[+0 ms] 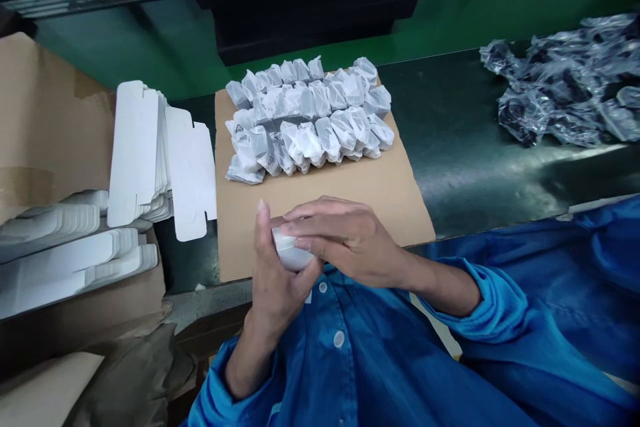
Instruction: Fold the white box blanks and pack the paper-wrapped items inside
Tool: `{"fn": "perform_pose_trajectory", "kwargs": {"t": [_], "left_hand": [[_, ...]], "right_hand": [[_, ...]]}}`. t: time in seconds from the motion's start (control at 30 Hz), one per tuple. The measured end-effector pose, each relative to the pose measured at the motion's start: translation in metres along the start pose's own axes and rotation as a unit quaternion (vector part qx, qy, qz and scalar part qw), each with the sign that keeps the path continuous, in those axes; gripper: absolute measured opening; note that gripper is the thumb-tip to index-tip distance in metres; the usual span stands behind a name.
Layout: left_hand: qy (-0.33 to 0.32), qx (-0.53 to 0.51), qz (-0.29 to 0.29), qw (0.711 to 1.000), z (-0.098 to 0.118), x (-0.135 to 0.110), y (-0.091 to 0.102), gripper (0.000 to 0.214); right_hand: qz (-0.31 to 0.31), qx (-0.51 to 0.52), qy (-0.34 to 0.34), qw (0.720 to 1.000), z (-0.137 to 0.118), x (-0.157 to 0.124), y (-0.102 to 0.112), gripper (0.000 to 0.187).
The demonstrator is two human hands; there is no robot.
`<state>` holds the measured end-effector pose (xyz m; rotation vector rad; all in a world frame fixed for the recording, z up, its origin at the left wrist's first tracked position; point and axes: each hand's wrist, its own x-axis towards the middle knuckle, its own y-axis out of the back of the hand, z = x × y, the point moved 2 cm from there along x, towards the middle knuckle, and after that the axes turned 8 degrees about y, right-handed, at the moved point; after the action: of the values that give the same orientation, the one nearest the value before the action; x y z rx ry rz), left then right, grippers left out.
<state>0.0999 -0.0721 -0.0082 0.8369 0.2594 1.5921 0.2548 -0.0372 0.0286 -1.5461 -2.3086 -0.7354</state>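
A small white box [291, 251] stands in my left hand [275, 273], whose fingers wrap round its sides with the thumb pointing up. Over the top of the box lies my right hand [345, 233], its fingers close together and pressing on the upper edge. My hands hide much of the box, and its contents cannot be seen. Just beyond them, rows of small items in whitish plastic bags [305, 107] stand on a flat brown cardboard sheet [325, 207].
Flat white folded cartons [137, 153] are stacked at the left, with one carton [190, 170] beside them. More cartons [75, 267] fill an open cardboard box [55, 113]. Clear-bagged dark items [565, 87] lie on the dark green bench [450, 127] at the right. A blue sleeve [590, 247] is nearby.
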Motion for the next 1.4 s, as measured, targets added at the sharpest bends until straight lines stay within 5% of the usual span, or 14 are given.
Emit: {"fn": "perform_pose_trajectory", "kwargs": {"t": [0.3, 0.43, 0.53, 0.6, 0.67, 0.73, 0.8, 0.87, 0.97, 1.03, 1.1, 1.17, 1.27, 1.4], "left_hand": [[0.01, -0.004, -0.123, 0.992, 0.002, -0.002, 0.012, 0.085], [0.068, -0.038, -0.168, 0.983, 0.003, -0.007, 0.007, 0.079], [0.13, -0.067, -0.131, 0.981, -0.003, -0.004, -0.002, 0.071], [0.196, -0.119, -0.056, 0.972, -0.012, 0.004, -0.008, 0.064], [0.273, -0.205, 0.044, 0.939, -0.023, 0.013, -0.013, 0.053], [0.316, -0.269, 0.121, 0.902, -0.032, 0.02, -0.013, 0.045], [0.284, -0.24, 0.161, 0.914, -0.037, 0.022, -0.007, 0.046], [0.18, -0.125, 0.139, 0.966, -0.039, 0.02, 0.002, 0.058], [-0.033, 0.067, -0.019, 0.997, -0.041, 0.013, 0.007, 0.075], [-0.129, 0.144, -0.123, 0.973, -0.045, 0.01, 0.004, 0.068], [-0.156, 0.189, -0.153, 0.957, -0.05, 0.011, 0.001, 0.055], [-0.155, 0.216, -0.132, 0.955, -0.052, 0.014, 0.0, 0.05], [-0.15, 0.241, -0.102, 0.953, -0.052, 0.017, 0.0, 0.051], [-0.16, 0.281, -0.117, 0.939, -0.046, 0.017, 0.002, 0.049]], "right_hand": [[0.003, -0.268, 0.229, 0.936, 0.018, -0.026, -0.013, 0.021], [-0.034, -0.323, 0.244, 0.914, 0.019, -0.032, -0.013, 0.02], [-0.056, -0.249, 0.154, 0.954, 0.02, -0.031, -0.01, 0.029], [-0.038, -0.161, 0.041, 0.985, 0.021, -0.03, -0.008, 0.046], [-0.037, -0.107, -0.076, 0.991, 0.021, -0.03, -0.01, 0.07], [-0.081, -0.083, -0.164, 0.98, 0.022, -0.029, -0.013, 0.073], [-0.139, -0.058, -0.205, 0.967, 0.024, -0.024, -0.013, 0.056], [-0.187, -0.048, -0.192, 0.962, 0.027, -0.013, -0.005, 0.039], [-0.201, -0.184, -0.131, 0.953, 0.03, 0.009, 0.025, 0.033], [-0.098, -0.361, -0.12, 0.92, 0.03, 0.024, 0.055, 0.036], [0.013, -0.485, -0.14, 0.863, 0.029, 0.033, 0.083, 0.035], [0.037, -0.506, -0.167, 0.845, 0.033, 0.038, 0.101, 0.036], [0.014, -0.445, -0.179, 0.877, 0.048, 0.037, 0.11, 0.039], [0.111, -0.342, -0.174, 0.917, 0.064, 0.028, 0.119, 0.031]]}}
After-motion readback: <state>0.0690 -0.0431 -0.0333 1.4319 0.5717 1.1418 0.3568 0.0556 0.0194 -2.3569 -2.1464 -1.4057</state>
